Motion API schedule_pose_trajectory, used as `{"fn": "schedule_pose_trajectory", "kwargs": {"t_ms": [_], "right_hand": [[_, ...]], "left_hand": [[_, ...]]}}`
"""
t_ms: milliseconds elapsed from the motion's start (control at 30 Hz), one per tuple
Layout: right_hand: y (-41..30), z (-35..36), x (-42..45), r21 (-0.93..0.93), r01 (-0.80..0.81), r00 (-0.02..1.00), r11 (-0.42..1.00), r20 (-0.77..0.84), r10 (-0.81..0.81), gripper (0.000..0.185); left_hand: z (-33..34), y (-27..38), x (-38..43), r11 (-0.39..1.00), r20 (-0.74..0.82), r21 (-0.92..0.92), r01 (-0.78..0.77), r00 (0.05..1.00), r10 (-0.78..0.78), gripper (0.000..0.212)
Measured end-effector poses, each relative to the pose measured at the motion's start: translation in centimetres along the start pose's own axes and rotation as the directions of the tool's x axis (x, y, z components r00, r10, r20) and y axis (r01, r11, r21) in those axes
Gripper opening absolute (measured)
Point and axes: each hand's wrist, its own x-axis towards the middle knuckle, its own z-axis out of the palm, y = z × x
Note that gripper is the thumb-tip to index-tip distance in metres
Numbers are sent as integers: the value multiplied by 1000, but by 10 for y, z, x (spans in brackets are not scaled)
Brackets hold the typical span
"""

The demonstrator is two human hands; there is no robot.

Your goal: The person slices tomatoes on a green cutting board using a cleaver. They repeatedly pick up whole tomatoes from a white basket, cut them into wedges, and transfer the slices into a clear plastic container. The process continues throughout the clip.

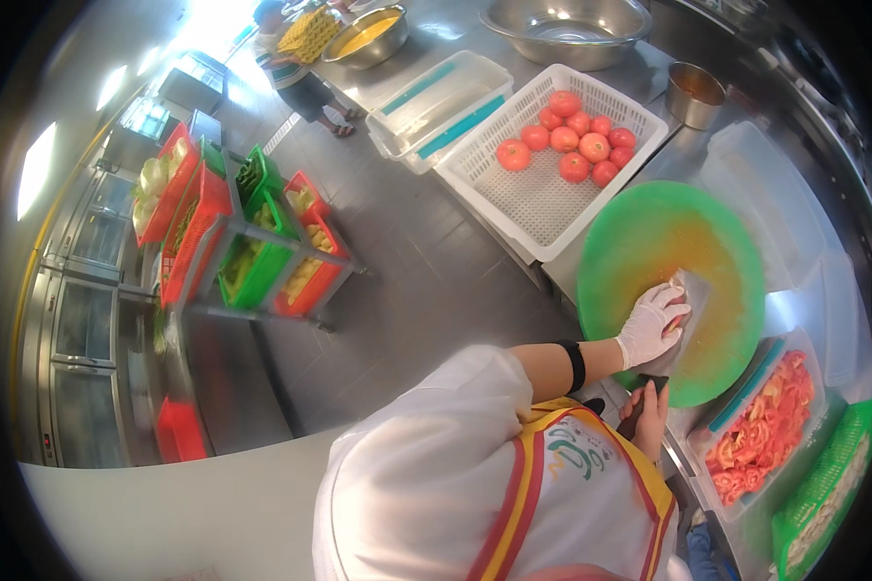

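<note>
My left hand (652,327), in a thin white glove, lies over the broad blade of a cleaver (695,294). Its fingers curl around reddish pieces (674,319) that look like cut tomato, mostly hidden by the glove. The bare right hand (648,420) grips the cleaver's dark handle (631,421) near the board's lower edge. Beneath the blade is a round green cutting board (625,240) with a wet orange stain across its middle. Sliced tomatoes (763,428) fill a clear plastic tub (727,392) to the right of my right hand.
Whole tomatoes (564,139) sit in a white perforated basket (545,225) beyond the board. Around it are a clear bin (443,102), a large steel bowl (567,33) and a steel pot (694,94). A green basket (806,501) stands at right. A vegetable rack (261,240) and a person (291,72) are leftward.
</note>
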Motion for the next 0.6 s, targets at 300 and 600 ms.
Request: {"fn": "schedule_pose_trajectory", "kwargs": {"t_ms": [300, 600], "right_hand": [[-58, -54, -71, -126, 347, 914, 929, -177, -365, 9], [-141, -116, -173, -781, 271, 537, 563, -363, -762, 73]], "left_hand": [[69, 126, 29, 910, -30, -265, -320, 946, 324, 48], [169, 193, 36, 912, 367, -400, -86, 897, 246, 54]]}}
